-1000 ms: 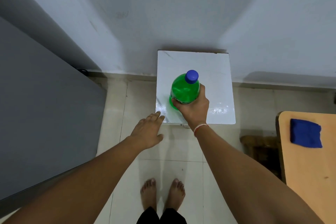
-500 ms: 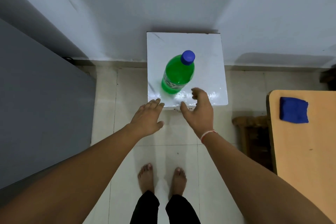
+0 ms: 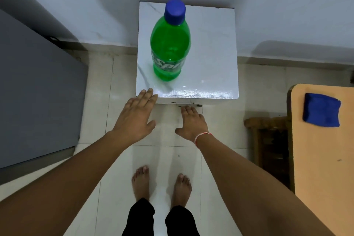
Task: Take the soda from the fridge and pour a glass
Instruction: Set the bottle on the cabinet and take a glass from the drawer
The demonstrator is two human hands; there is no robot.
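Straight below the head camera, a green soda bottle (image 3: 170,44) with a blue cap (image 3: 175,12) stands upright on the white top of a small fridge (image 3: 210,48), toward its left half and clear of both hands. Only part of the label's lettering shows; the rest wraps out of sight around the bottle.

Both hands reach toward the fridge's near edge, and both are empty. On the left hand (image 3: 137,115) the fingers are stretched out flat and close together, their tips at the front left corner of the white top — whether they press on it or only hover over it cannot be told. On the right hand (image 3: 191,122) the fingers point forward, loosely extended, with the thumb spread to the side; their tips end right at the fridge's front edge, beside a small dark fitting too tiny to make out. A thin band (image 3: 203,136) circles that wrist.

Two bare feet stand on the pale tiled floor (image 3: 95,120) below. A grey slab (image 3: 38,92) fills the left side, cut off by the frame, so what it belongs to is unclear. At the right, a light wooden table (image 3: 321,168) — also cut off — carries a folded blue cloth (image 3: 321,110), and a dark wooden piece (image 3: 268,140) sits half hidden under its edge.
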